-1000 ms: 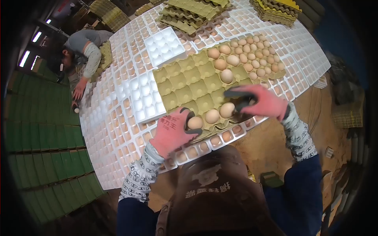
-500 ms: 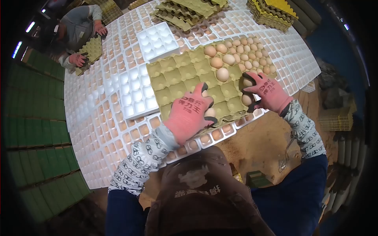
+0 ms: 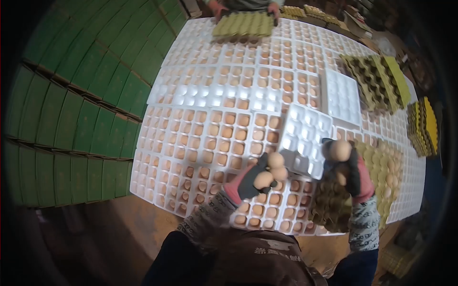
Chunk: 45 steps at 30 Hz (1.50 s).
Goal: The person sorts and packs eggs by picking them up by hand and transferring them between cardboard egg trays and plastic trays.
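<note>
My left hand [image 3: 255, 181], in a pink and dark glove, is closed round several eggs [image 3: 275, 160] above white trays filled with eggs [image 3: 229, 133]. My right hand [image 3: 350, 169] holds eggs too, one of them [image 3: 340, 150] on top and another partly hidden among the fingers. Under and beside the right hand is the yellow-green pulp tray [image 3: 329, 202], with eggs in its right part. Between my hands lies an empty white tray [image 3: 305, 133], on top of the others. A second empty white tray [image 3: 341, 99] is just behind it.
Across the table, a co-worker's hands [image 3: 218, 9] hold a pulp tray [image 3: 243, 25]. Stacked pulp trays [image 3: 377, 81] stand at the back right, with a yellow-topped stack [image 3: 422, 126] beyond. Green boxes [image 3: 71, 114] are piled on the left.
The view has swung left. Both my hands have lifted off the pulp tray with eggs in them, the left now over the filled white trays. The co-worker's pulp tray is raised.
</note>
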Available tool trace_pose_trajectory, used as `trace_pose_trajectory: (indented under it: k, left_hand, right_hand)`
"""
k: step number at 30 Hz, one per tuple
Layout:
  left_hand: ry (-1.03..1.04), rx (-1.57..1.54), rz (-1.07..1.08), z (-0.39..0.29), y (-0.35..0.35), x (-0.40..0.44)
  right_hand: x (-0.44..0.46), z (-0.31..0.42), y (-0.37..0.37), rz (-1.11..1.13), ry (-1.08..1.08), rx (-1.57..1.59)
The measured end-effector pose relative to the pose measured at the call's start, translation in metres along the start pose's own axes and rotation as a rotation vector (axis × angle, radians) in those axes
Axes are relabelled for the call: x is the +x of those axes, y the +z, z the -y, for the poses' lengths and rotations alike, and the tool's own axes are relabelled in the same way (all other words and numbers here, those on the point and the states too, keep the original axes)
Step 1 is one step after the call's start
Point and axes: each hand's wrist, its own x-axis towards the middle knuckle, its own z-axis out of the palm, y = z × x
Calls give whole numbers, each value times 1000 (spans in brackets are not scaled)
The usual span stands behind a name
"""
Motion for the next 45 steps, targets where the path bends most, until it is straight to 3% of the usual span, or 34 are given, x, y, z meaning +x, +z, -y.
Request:
trace_pose_trajectory:
  k: [1, 2, 3, 4, 5, 6, 7, 8, 10, 13, 16, 17, 18, 20, 21, 22, 24, 26, 28, 30, 32, 33, 35, 36, 38, 40, 42, 43, 44, 45]
  left_hand:
    - [126, 184, -41, -7, -54, 2]
    - [180, 257, -159, -24, -97, -1]
    - [227, -254, -262, -44, -125, -7]
    - [398, 429, -483, -58, -190, 6]
    - [422, 1106, -875, -72, -255, 18]
    - [392, 639, -981, -105, -236, 14]
    - [719, 572, -830, -123, -249, 25]
    - [734, 780, -859, -141, -257, 29]
    - [643, 1529, -1031, -171, -247, 30]
    - [437, 1794, -903, -187, -278, 48]
    - [287, 1624, -833, -210, -274, 38]
    - [284, 1603, -741, -217, -283, 33]
    - [376, 1581, -694, -225, -291, 30]
    - [564, 1535, -617, -237, -308, 29]
    - [770, 1347, -670, -236, -316, 32]
    - [756, 1111, -870, -233, -321, 34]
    - [1015, 1026, -964, -229, -351, 50]
    - [1047, 1366, -947, -217, -368, 56]
    - [1066, 1616, -879, -220, -359, 58]
    - [1041, 1455, -865, -213, -366, 65]
    - [1097, 1712, -951, -209, -391, 70]
    - [818, 1649, -865, -221, -377, 63]
    - [766, 1353, -839, -217, -388, 69]
    - [790, 1194, -872, -217, -359, 75]
    - [926, 1547, -965, -212, -304, 78]
    - [1034, 1291, -721, -179, -225, 95]
    - [954, 1062, -382, -130, -124, 108]
    - [956, 1253, -231, -107, -75, 111]
    - [975, 1322, -89, -82, -29, 111]
    - [906, 1304, 80, -61, 21, 114]
  right_hand:
    - [38, -13, 19, 157, 118, 33]
    - [70, -25, 49, 131, 210, 84]
    - [107, -42, 78, 176, 149, 94]
    - [138, -52, 102, 192, 121, 40]
    - [173, -64, 126, 195, -4, -143]
    - [206, -83, 151, 143, -150, -298]
    - [231, -92, 178, 72, -243, -494]
    - [255, -97, 203, 14, -372, -738]
    - [295, -108, 240, 17, -493, -1095]
    - [345, -114, 265, 296, -369, -1391]
    - [376, -129, 259, 336, -298, -1324]
    - [386, -128, 256, 279, -250, -1134]
    - [399, -126, 255, 199, -47, -771]
    - [416, -117, 253, 122, 128, -30]
    - [418, -136, 256, 176, -292, -176]
    - [416, -145, 261, 171, -170, -193]
    - [399, -135, 303, 142, 72, -222]
    - [392, -156, 321, 147, -725, -1073]
    - [381, -176, 324, 164, -770, -1072]
    - [352, -160, 311, 179, -643, -781]
    - [298, -139, 276, 143, -678, -742]
    - [267, -138, 254, 138, -663, -720]
    - [193, -125, 195, 128, -604, -747]
    - [154, -109, 165, 134, -568, -775]
    - [72, -80, 102, 30, -531, -855]
    - [-9, -37, 41, -196, -359, -980]
    - [-73, -6, -18, -583, -233, -1138]
    - [-97, 0, -50, -757, -181, -1173]
    - [-119, 3, -77, -959, 45, -970]
    - [-136, 4, -108, -1037, 355, -1124]
